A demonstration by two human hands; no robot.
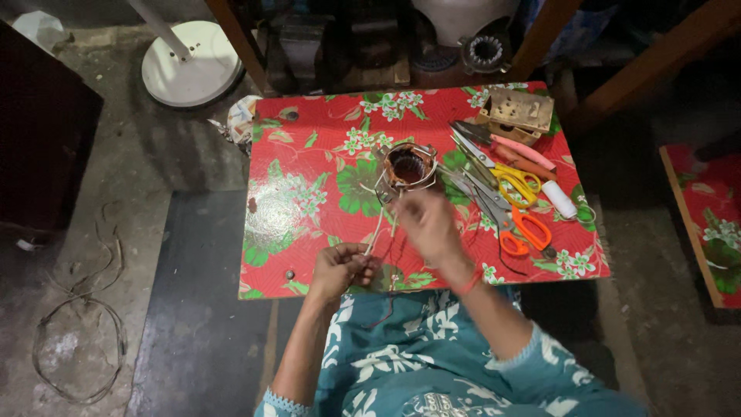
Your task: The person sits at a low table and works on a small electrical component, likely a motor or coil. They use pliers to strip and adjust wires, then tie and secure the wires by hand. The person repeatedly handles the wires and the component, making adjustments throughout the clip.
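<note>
The left hand (340, 266) pinches pale wire ends (376, 232) near the table edge; the right hand (427, 224), fingers closed and blurred, grips wires just below the copper coil (407, 167). The coil sits wound on the red flowered table (309, 201) — its loose leads look unfinished. Beyond lie scissors (519, 202) — untouched.

Yellow scissors (519, 182) & orange scissors (525, 229) on red floral table (309, 201), white spool (559, 198) beside; white fan base (191, 63) on floor
</note>
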